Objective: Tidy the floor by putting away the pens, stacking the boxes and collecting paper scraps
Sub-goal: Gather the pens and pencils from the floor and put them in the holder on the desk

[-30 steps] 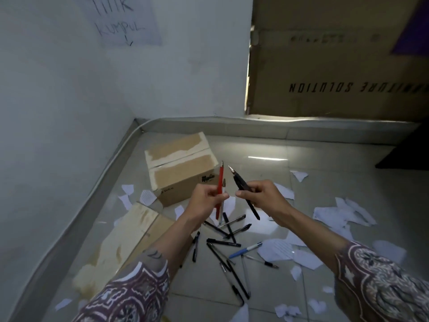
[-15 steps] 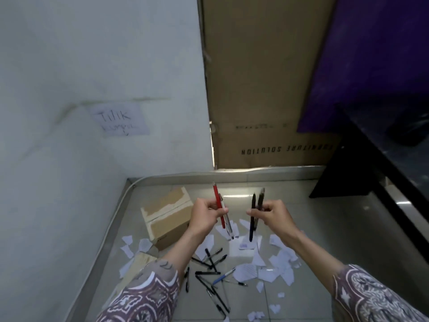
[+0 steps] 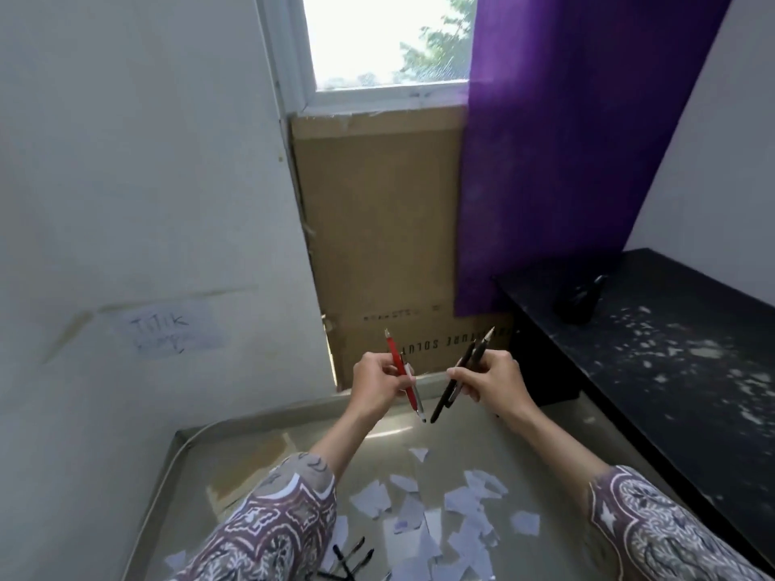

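Observation:
My left hand (image 3: 377, 381) grips a red pen (image 3: 398, 362) together with a pale one, tips pointing up and left. My right hand (image 3: 495, 379) grips two black pens (image 3: 459, 373), tilted up to the right. Both hands are raised at mid-frame, and the pens' lower ends nearly meet between them. White paper scraps (image 3: 457, 513) litter the floor below. A few black pens (image 3: 350, 559) lie on the floor at the bottom edge. A small cardboard box (image 3: 251, 471) shows partly behind my left sleeve.
A black desk (image 3: 671, 371) with pale flecks and a dark object on it stands at the right. A tall cardboard carton (image 3: 377, 228) leans under the window beside a purple curtain (image 3: 566, 140). White walls close the left side; one carries a handwritten paper sign (image 3: 167, 331).
The view has tilted upward, showing the window and desk; most of the floor has dropped out of frame. Both hands stay raised with their pens, and the black pens now tilt right.

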Demonstrator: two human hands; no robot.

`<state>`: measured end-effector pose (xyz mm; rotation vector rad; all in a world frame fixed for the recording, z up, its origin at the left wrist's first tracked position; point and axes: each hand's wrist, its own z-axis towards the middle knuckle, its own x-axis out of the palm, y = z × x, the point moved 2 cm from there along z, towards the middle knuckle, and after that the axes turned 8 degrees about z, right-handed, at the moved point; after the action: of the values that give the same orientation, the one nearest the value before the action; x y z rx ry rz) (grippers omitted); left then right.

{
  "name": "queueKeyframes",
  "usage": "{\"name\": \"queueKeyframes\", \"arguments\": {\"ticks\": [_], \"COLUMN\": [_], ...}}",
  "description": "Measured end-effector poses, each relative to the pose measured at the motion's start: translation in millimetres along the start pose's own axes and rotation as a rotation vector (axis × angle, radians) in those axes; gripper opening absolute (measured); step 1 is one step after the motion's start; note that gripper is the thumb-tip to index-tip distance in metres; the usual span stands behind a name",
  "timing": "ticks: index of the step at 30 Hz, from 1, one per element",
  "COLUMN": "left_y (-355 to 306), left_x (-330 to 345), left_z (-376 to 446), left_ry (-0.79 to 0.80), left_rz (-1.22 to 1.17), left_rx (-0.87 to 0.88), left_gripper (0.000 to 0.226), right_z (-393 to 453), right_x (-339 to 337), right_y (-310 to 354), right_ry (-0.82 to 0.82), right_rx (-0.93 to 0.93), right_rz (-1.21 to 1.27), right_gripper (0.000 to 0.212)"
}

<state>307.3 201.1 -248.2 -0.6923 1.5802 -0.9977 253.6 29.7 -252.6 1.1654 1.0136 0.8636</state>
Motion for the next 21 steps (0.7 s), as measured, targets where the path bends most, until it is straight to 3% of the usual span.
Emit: {"name": "queueKeyframes", "arguments": {"ticks": [12,21], "left_y": [-123.5,-194.2], "left_x": [70.8,180.2], "left_z": [68.3,188.4], "left_ry": [-0.014,-0.004], "left_rz": [-0.005,-0.095], "left_rx": [0.237,0.208], "left_gripper": [0.01,0.016], "right_z": [72.6,183.2], "right_x": [-140.4,-264.0], "right_y": [19.5,-14.6], "right_ry": [-0.229,-0.405], "right_rx": [-0.015,0.05], "right_rz": [0.202,0.217], "right_gripper": [0.01,0.013]}}
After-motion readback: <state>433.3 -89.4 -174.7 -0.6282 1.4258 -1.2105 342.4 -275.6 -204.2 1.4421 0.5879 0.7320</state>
